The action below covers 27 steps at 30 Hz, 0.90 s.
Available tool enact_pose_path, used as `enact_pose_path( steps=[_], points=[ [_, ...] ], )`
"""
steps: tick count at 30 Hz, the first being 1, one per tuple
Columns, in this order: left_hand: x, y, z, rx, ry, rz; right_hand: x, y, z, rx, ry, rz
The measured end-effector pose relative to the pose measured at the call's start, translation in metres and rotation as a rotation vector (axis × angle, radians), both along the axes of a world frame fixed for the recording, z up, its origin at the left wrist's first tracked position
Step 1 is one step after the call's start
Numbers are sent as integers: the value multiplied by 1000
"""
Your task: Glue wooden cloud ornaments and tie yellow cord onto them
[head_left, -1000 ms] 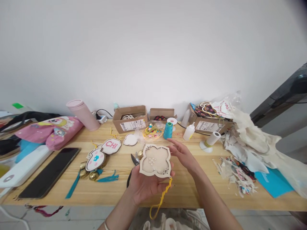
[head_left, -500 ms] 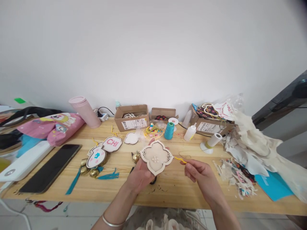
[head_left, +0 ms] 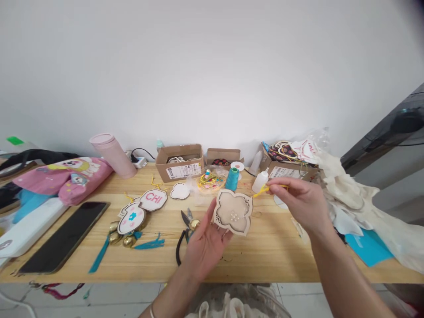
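Note:
A flower-shaped wooden pendant [head_left: 233,212] with cut-out scrollwork and a cluster of small pale beads is tilted above the table. My left hand [head_left: 208,243] holds it from below, thumb along its left edge and palm up. From its upper right corner runs a yellow cord [head_left: 261,191]. My right hand [head_left: 300,203] pinches that cord, raised to the right of the pendant. Under my left hand lie a gold bell [head_left: 194,224] and black-handled pliers [head_left: 180,247], partly covered by the hand.
Finished pendants, one reading CHI [head_left: 153,200], lie left with gold bells and teal tassels [head_left: 149,243]. Behind stand a cardboard box [head_left: 180,170], a teal thread cone [head_left: 232,179] and a white squeeze bottle [head_left: 260,180]. A black phone [head_left: 64,236] lies left; cream fabric [head_left: 354,190] is heaped right.
The pendant has turned, its cord end now pointing up and right. My right hand has risen and moved right with the cord. The bell and pliers show more now.

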State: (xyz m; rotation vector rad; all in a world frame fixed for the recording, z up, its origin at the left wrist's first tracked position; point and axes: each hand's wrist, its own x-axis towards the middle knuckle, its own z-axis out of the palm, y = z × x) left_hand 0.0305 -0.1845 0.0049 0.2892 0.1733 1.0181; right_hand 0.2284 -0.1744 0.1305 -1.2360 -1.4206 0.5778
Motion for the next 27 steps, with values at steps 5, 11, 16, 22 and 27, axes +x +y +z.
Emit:
enact_pose_path(
  steps=[5, 11, 16, 22, 27],
  points=[
    [11, -23, -8, -50, 68, -214, -18, 15, 14, -44, 347, 156],
    [4, -19, 3, 166, 198, -180, -21, 21, 11, -235, 705, 309],
    [4, 20, 34, 209, 338, 260, -26, 23, 22, -327, 857, 371],
    [15, 27, 68, 333, 420, 123, -35, 37, 5, -431, 969, 373],
    [20, 27, 65, 220, 464, 110, -31, 48, -16, -397, 937, 286]
  ],
)
